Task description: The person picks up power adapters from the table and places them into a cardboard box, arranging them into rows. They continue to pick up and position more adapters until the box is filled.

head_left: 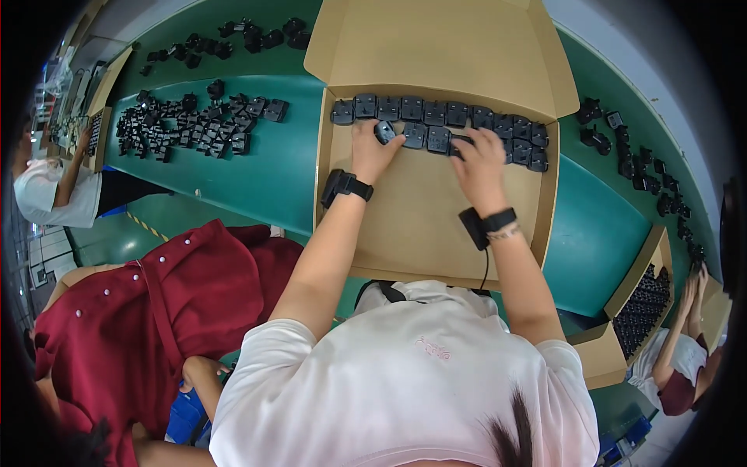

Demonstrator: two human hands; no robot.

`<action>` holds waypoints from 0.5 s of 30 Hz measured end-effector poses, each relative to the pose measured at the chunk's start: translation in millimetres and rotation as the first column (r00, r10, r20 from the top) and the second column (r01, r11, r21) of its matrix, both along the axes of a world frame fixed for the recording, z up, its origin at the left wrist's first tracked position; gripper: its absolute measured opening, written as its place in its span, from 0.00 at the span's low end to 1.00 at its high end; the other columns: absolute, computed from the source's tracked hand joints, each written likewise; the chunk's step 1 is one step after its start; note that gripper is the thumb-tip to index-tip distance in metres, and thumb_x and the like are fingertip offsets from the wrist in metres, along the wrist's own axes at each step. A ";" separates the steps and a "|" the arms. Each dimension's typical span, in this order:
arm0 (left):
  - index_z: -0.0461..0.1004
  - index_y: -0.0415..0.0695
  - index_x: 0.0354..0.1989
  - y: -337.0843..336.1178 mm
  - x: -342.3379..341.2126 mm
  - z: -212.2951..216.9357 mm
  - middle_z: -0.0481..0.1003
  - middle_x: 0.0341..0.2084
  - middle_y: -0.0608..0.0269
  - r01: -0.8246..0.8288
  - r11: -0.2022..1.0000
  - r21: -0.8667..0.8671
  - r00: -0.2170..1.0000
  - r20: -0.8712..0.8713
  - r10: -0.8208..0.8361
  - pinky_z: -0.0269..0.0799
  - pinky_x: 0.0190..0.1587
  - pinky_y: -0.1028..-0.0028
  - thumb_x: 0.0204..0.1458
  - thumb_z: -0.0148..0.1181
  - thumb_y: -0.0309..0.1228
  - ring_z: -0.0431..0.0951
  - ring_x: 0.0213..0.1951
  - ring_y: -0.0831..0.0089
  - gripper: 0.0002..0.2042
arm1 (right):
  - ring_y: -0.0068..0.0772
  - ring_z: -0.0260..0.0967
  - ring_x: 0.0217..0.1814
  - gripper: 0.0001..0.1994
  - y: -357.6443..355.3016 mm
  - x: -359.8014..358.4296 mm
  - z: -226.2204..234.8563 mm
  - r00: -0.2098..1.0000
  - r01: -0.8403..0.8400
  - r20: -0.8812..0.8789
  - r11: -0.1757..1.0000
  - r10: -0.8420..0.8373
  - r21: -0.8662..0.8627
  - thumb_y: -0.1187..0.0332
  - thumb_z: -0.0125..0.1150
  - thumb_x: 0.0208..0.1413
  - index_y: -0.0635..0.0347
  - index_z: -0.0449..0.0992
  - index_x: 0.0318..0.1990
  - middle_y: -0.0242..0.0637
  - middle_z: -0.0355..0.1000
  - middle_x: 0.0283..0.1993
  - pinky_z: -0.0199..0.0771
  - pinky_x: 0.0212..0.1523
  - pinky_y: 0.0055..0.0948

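Inside an open cardboard box, black plug power adapters stand in two rows along the far wall, prongs up. My left hand is at the left end of the nearer row. Its thumb and fingers close round one tilted adapter. My right hand is bent over the same row farther right, its fingers curled round another adapter, which they partly cover. Two adapters stand between my hands. More of the row continues to the right of my right hand.
Loose adapters lie in a heap on the green table to the left, with others on a far ledge and at the right. A second box of adapters stands right. Co-workers are left and right; a person in red is close by.
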State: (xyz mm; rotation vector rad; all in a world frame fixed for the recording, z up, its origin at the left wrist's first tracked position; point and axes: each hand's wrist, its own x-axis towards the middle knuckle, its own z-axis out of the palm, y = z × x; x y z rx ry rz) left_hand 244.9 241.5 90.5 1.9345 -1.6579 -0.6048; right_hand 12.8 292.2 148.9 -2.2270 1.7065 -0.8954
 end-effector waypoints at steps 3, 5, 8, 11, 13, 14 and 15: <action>0.71 0.34 0.47 1.9 -12.2 0.4 0.68 0.44 0.42 0.001 0.999 0.033 1.000 -0.024 0.000 0.71 0.48 0.63 0.33 0.77 0.41 0.73 0.44 0.49 0.33 | 0.48 0.62 0.57 0.18 18.5 -49.8 15.2 0.992 0.130 0.013 0.991 -0.129 -0.031 0.75 0.67 0.41 0.56 0.77 0.44 0.39 0.70 0.51 0.64 0.56 0.44; 0.70 0.34 0.48 4.1 -3.7 -2.4 0.72 0.42 0.47 0.075 0.996 -0.044 0.996 0.048 -0.072 0.71 0.48 0.65 0.35 0.76 0.38 0.73 0.45 0.55 0.32 | 0.48 0.63 0.54 0.15 30.9 -82.5 20.0 0.970 0.237 -0.037 0.970 -0.238 -0.048 0.76 0.66 0.43 0.57 0.77 0.42 0.40 0.72 0.48 0.65 0.54 0.42; 0.69 0.33 0.50 6.4 -9.1 -0.4 0.72 0.44 0.49 0.076 0.997 -0.015 0.994 -0.075 -0.077 0.72 0.47 0.67 0.36 0.76 0.35 0.74 0.45 0.59 0.33 | 0.46 0.64 0.53 0.12 48.1 -129.8 17.2 0.928 0.363 -0.072 0.931 -0.365 -0.045 0.75 0.65 0.45 0.58 0.78 0.41 0.40 0.73 0.46 0.66 0.54 0.40; 0.66 0.32 0.53 5.5 -15.5 2.3 0.68 0.48 0.48 0.002 0.991 0.132 0.934 -0.353 0.045 0.72 0.47 0.68 0.35 0.76 0.31 0.73 0.45 0.61 0.34 | 0.46 0.64 0.53 0.13 60.8 -159.0 12.3 0.904 0.420 -0.077 0.907 -0.420 -0.027 0.75 0.65 0.45 0.58 0.78 0.41 0.40 0.73 0.46 0.66 0.54 0.39; 0.65 0.34 0.54 5.1 -13.9 -0.8 0.68 0.48 0.51 0.010 0.980 0.197 0.909 -0.411 0.073 0.72 0.46 0.71 0.37 0.74 0.27 0.73 0.45 0.64 0.33 | 0.46 0.64 0.53 0.13 65.2 -160.6 14.3 0.894 0.441 -0.071 0.897 -0.442 -0.019 0.75 0.65 0.45 0.58 0.78 0.42 0.40 0.73 0.46 0.66 0.54 0.39; 0.65 0.34 0.55 6.4 -11.8 -2.8 0.68 0.48 0.52 0.013 0.974 0.228 0.895 -0.437 0.091 0.72 0.45 0.72 0.38 0.73 0.25 0.73 0.45 0.66 0.33 | 0.46 0.64 0.53 0.14 65.9 -151.4 15.1 0.931 0.364 -0.036 0.929 -0.363 0.066 0.75 0.65 0.45 0.57 0.77 0.43 0.40 0.73 0.47 0.66 0.54 0.39; 0.65 0.34 0.55 9.6 -8.8 -4.5 0.68 0.48 0.52 0.009 0.974 0.226 0.898 -0.431 0.092 0.72 0.45 0.72 0.38 0.73 0.25 0.73 0.45 0.66 0.33 | 0.46 0.65 0.54 0.15 65.6 -138.5 15.9 0.960 0.277 0.009 0.950 -0.281 0.145 0.74 0.65 0.45 0.57 0.77 0.44 0.40 0.73 0.48 0.66 0.54 0.39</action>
